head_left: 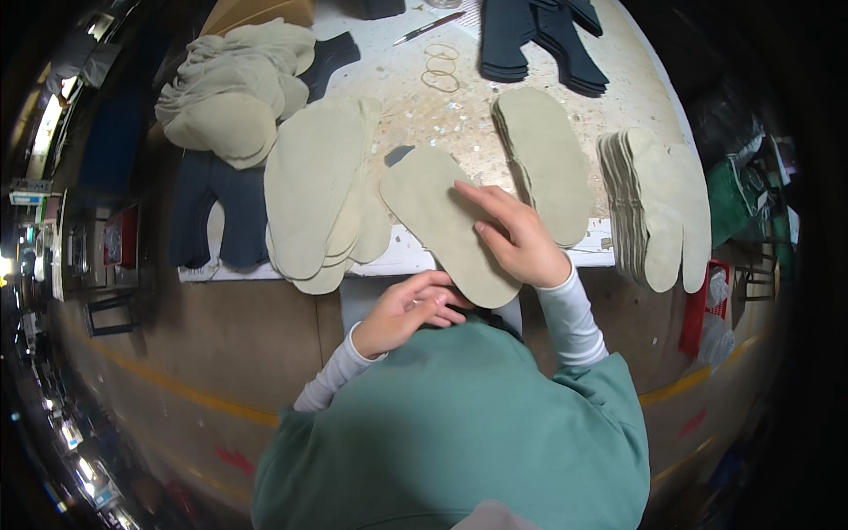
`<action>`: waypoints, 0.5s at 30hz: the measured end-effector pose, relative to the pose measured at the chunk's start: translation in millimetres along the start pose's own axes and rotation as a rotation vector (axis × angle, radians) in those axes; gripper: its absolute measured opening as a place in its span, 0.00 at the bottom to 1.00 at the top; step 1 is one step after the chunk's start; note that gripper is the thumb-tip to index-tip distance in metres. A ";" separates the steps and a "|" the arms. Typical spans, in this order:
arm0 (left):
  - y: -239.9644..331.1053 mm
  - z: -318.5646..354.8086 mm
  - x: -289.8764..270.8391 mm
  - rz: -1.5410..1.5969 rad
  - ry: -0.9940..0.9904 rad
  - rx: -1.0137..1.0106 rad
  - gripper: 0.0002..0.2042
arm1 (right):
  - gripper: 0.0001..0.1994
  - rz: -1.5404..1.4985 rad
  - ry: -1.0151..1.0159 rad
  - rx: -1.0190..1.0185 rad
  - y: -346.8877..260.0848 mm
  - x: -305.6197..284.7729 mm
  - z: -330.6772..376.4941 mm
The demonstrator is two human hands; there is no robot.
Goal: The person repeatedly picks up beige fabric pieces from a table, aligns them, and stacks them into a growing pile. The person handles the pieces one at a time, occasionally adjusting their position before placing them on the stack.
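A beige, sole-shaped insole (433, 199) lies slanted at the table's front, its lower end reaching past the edge toward me. My right hand (521, 238) rests on its right side, with index finger and thumb stretched out and apart on the surface. By the insole's lower left edge is my left hand (411, 309), palm turned inward and fingers loosely bent and apart. Some of its fingertips are hidden at the insole's edge; I see nothing held in it. A small dark grey scrap (399, 155) shows at the insole's top left.
Left of it lie overlapping beige insoles (314, 185), with a heaped pile (230, 88) behind. Neat insole stacks (548, 168) (658, 208) stand right. Dark cut pieces (539, 44) sit at the back right, others (216, 208) front left. Rubber bands (440, 69) and a pen (428, 28) lie behind.
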State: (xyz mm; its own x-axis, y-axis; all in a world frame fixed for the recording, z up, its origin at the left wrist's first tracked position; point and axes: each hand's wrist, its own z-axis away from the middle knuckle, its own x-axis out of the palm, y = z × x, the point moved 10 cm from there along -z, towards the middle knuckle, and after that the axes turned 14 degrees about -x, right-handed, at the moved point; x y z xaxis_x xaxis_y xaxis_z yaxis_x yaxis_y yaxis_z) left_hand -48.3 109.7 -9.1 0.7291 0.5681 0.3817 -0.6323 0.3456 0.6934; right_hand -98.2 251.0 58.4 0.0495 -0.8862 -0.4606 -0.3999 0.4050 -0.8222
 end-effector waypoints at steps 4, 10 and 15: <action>19.9 3.2 -26.5 -0.036 0.204 0.168 0.17 | 0.28 0.109 0.020 -0.063 -11.5 -37.5 -13.2; 16.0 -0.6 -37.8 0.008 0.220 0.153 0.16 | 0.23 0.132 0.379 -0.092 7.1 -110.5 8.9; 15.5 -1.1 -36.9 0.018 0.208 0.159 0.16 | 0.24 0.020 0.562 0.182 73.4 -121.6 47.5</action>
State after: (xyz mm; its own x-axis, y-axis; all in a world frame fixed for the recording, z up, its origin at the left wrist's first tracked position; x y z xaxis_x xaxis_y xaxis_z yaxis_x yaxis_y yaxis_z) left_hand -85.3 94.9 -13.0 0.6380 0.7202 0.2726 -0.5837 0.2213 0.7813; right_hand -90.0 399.2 38.2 -0.4686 -0.8412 -0.2698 -0.2298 0.4110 -0.8822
